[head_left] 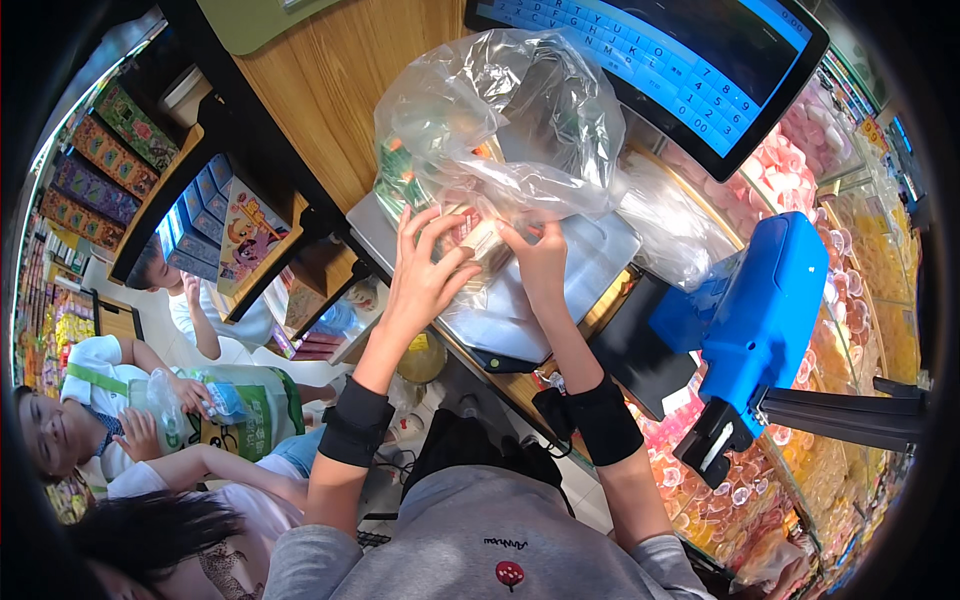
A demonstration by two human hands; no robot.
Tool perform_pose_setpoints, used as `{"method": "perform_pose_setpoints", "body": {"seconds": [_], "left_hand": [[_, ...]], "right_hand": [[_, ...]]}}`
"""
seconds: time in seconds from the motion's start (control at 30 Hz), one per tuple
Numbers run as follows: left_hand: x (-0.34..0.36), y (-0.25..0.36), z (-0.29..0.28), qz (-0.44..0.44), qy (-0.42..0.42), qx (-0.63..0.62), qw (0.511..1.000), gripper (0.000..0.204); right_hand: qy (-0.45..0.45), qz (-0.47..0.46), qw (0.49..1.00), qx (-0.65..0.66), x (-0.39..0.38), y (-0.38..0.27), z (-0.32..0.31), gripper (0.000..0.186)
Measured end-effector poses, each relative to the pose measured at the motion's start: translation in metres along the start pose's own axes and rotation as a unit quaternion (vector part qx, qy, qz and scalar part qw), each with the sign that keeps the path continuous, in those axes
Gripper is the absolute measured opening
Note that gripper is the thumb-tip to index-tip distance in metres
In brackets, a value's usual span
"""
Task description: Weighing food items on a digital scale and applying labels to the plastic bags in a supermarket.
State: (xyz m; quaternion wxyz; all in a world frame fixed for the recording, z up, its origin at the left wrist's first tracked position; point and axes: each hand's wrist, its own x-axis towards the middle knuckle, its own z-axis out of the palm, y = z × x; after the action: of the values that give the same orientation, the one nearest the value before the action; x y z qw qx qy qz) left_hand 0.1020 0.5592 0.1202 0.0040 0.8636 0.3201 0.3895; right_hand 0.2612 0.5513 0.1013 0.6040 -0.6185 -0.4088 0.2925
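Note:
A crumpled clear plastic bag lies on the grey tray of a scale. Through its film show green and orange packaging and some pale packets with red marks, too blurred by the plastic to name. My left hand grips the near left part of the bag, its fingers bent over the packets and slightly apart. On the near right side, my right hand pinches the bag between thumb and curled fingers. Both wrists wear black bands.
A dark touch screen stands beyond the bag. To the right are a blue device on a black arm, loose clear bags and bins of wrapped sweets. Shelves with boxes and several people are at left.

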Motion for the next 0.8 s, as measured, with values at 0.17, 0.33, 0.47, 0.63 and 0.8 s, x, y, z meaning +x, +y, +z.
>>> {"method": "perform_pose_setpoints", "body": {"seconds": [0.17,0.33,0.47,0.63,0.8], "left_hand": [[0.000,0.004,-0.002,0.001,0.003,-0.001,1.000,0.025],[-0.003,0.004,-0.003,-0.006,0.006,0.001,1.000,0.024],[-0.002,0.004,-0.002,-0.003,0.001,-0.006,1.000,0.024],[-0.003,0.003,-0.007,-0.004,0.005,-0.005,1.000,0.025],[0.014,0.027,-0.030,-0.043,0.096,0.032,0.994,0.042]], "right_hand": [[0.015,0.004,1.000,0.000,-0.001,0.001,-0.001,0.039],[0.015,0.016,1.000,0.017,0.000,0.005,-0.001,0.031],[0.029,-0.001,1.000,0.009,0.001,0.009,-0.002,0.030],[0.033,0.047,0.998,0.037,0.002,0.004,-0.004,0.024],[0.037,0.008,0.997,-0.067,-0.016,-0.018,-0.023,0.025]]}}
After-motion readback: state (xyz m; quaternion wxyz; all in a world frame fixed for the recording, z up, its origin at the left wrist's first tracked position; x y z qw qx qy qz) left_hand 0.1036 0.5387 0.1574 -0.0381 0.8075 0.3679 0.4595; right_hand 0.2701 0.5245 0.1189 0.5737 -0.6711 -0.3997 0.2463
